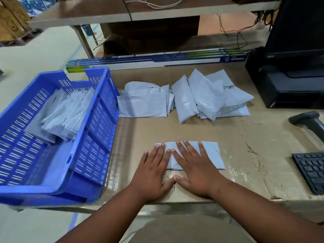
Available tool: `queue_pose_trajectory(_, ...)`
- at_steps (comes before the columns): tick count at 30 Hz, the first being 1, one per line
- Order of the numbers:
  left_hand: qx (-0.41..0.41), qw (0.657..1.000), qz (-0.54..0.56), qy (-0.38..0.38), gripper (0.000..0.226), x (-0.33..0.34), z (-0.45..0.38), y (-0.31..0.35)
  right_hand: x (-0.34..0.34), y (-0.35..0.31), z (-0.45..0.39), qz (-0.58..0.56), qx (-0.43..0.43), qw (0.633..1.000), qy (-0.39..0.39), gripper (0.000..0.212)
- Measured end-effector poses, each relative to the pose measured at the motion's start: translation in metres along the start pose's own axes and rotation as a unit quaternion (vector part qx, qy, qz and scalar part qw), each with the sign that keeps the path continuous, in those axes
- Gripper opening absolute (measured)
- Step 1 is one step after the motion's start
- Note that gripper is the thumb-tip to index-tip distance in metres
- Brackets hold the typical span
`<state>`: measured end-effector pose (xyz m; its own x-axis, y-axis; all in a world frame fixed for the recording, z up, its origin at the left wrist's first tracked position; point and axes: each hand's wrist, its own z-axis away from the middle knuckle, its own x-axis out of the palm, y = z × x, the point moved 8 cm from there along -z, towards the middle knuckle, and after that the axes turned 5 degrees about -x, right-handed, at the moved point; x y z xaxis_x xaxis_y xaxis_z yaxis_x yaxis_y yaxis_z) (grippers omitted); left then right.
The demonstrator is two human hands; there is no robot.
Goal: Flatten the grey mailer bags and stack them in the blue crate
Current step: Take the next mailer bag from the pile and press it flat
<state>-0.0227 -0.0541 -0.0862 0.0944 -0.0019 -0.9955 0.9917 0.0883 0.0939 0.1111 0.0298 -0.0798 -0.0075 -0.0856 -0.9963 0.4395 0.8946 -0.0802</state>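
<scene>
A grey mailer bag (213, 155) lies flat on the cardboard-covered table in front of me. My left hand (154, 172) and my right hand (194, 169) press on it side by side, fingers straight and spread, thumbs touching. Behind it, a loose heap of puffy grey mailer bags (206, 97) lies at the centre right, with a flatter pile of bags (143, 100) beside it. The blue crate (98, 120) stands on the left and holds a slanted stack of grey bags (64, 114).
A black keyboard (312, 171) and a barcode scanner (308, 121) lie at the right edge. A black monitor on a stand (289, 71) fills the back right. Long blue-and-white boxes (157, 61) run along the table's far edge.
</scene>
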Motion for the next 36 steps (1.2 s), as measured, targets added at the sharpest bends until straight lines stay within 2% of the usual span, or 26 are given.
queue_pose_trajectory(4, -0.003, 1.000, 0.007, 0.000, 0.089, 0.005, 0.002, -0.001, 0.011, -0.001, -0.001, -0.017, 0.027, 0.999, -0.012, 0.091)
queue_pose_trajectory(20, -0.007, 1.000, 0.023, -0.006, 0.087, 0.000, -0.003, 0.001, 0.008, 0.004, -0.003, -0.060, 0.009, 0.998, -0.023, 0.083)
queue_pose_trajectory(23, 0.010, 1.000, 0.007, 0.011, 0.089, -0.010, -0.013, 0.012, -0.002, 0.017, 0.003, -0.056, 0.004, 0.998, -0.015, 0.081)
queue_pose_trajectory(29, 0.047, 0.999, -0.007, -0.004, 0.098, -0.007, -0.043, 0.045, -0.002, 0.065, 0.031, -0.025, 0.059, 0.998, 0.000, 0.082)
queue_pose_trajectory(36, 0.061, 0.998, -0.013, 0.016, 0.101, 0.003, -0.047, 0.053, 0.010, 0.069, 0.040, -0.029, 0.047, 0.998, -0.003, 0.085)
